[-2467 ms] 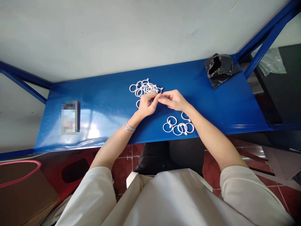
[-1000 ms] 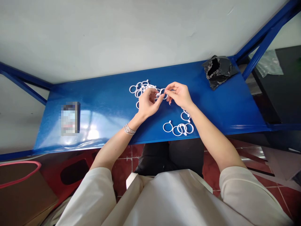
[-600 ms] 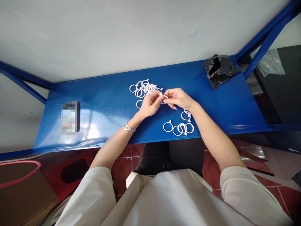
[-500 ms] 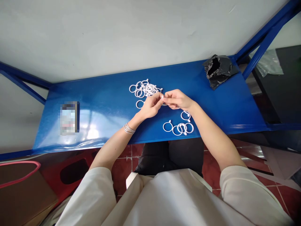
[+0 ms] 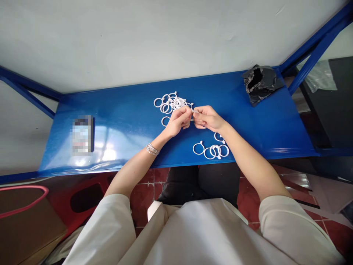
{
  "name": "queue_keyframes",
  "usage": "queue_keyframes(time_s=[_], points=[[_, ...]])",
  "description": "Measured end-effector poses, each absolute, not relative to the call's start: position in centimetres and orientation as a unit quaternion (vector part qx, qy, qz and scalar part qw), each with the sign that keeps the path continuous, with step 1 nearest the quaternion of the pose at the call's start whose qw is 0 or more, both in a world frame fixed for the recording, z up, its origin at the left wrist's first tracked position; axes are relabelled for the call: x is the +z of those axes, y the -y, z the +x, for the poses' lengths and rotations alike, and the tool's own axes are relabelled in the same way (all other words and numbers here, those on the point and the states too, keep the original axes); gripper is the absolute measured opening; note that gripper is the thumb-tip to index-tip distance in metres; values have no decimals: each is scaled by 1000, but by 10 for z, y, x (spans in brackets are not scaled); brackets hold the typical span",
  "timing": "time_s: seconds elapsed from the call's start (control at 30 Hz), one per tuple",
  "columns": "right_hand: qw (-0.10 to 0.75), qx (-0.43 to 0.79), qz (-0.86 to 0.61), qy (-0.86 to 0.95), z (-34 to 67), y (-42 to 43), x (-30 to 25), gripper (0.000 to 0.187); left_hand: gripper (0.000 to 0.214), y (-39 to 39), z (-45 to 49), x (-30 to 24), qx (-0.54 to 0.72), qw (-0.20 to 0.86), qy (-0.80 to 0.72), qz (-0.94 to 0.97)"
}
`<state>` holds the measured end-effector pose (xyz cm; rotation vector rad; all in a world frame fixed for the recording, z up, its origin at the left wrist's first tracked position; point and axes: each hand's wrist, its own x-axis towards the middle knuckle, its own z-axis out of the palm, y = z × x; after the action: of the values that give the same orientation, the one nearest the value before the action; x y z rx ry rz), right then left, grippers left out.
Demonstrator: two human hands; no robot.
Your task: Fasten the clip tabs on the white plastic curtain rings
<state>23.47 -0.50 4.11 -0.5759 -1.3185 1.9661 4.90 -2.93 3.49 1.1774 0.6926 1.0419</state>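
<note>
Above the blue table (image 5: pixel 124 121), fingers (image 5: pixel 185 115) of both hands (image 5: pixel 178 121) (image 5: pixel 209 118) pinch a mostly hidden white ring (image 5: pixel 195 111)

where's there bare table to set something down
Bare blue tabletop lies between the pixelated item and the ring pile, and between the right hand and the black bag. It's crowded around the left hand, by the pile, and at the near edge, where loose rings overlap.
</note>
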Motion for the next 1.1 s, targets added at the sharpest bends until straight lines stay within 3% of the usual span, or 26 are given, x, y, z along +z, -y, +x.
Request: queue_keyframes(time_s=[0.07,0.2,0.4,0.67,0.8,1.1], points=[[384,741,-248,492,236,2,42,59,63,27,48,32,484,643,-309,507],[430,685,-310,499,241,-5,39,65,58,24,48,25,513,552,-341,563],[387,660,-334,551,245,-6,39,61,53,26,47,19,538,418,-364,635],[322,656,-318,604,245,-3,43,75,50,26,37,23,493,236,-371,751],[297,639,-327,630,244,0,43,74,52,24,37,21,479,207,-387,760],[325,691,-335,552,233,5,43,66,55,22,39,19,479,221,-391,754]])
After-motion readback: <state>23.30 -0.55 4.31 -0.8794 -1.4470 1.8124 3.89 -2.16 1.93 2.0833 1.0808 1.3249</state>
